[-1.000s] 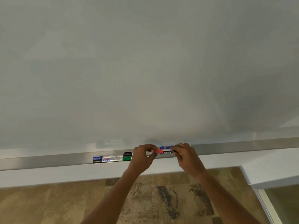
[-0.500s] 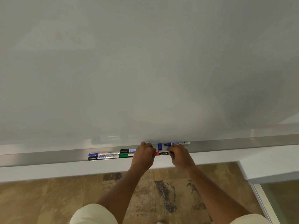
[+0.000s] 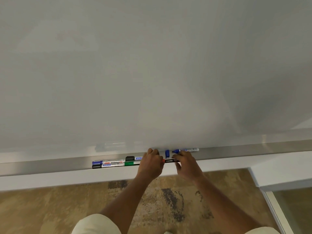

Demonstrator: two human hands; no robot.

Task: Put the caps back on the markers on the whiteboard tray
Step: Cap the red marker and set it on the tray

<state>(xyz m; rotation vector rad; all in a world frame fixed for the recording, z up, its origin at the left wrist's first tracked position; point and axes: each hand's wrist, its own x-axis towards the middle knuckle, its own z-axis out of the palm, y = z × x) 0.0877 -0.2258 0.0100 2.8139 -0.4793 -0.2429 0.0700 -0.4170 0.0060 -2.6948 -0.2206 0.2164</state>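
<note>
Red end grip: the left hand [image 3: 151,163] is curled over the red end of the black-barrelled marker [image 3: 169,160], and that end is mostly hidden, so I cannot tell if a cap is seated.
Right hand: the right hand [image 3: 187,163] pinches the barrel's other end between curled fingers and thumb.
Marker's place: level, over the front edge of the tray [image 3: 50,163], between both hands.
Blue cap: the loose blue cap [image 3: 167,153] sits on the tray just behind the held marker.
Blue marker: the uncapped blue marker [image 3: 185,150] lies along the tray's back, tip towards the cap.
Left group: the blue-capped marker [image 3: 109,161], black-capped marker [image 3: 108,165], green marker [image 3: 131,163] and a second black-capped marker [image 3: 133,158] lie close together, left of the hands.
Whiteboard: the whiteboard [image 3: 152,65] rises behind the tray.
Floor: brown patterned carpet [image 3: 50,208] lies below.
</note>
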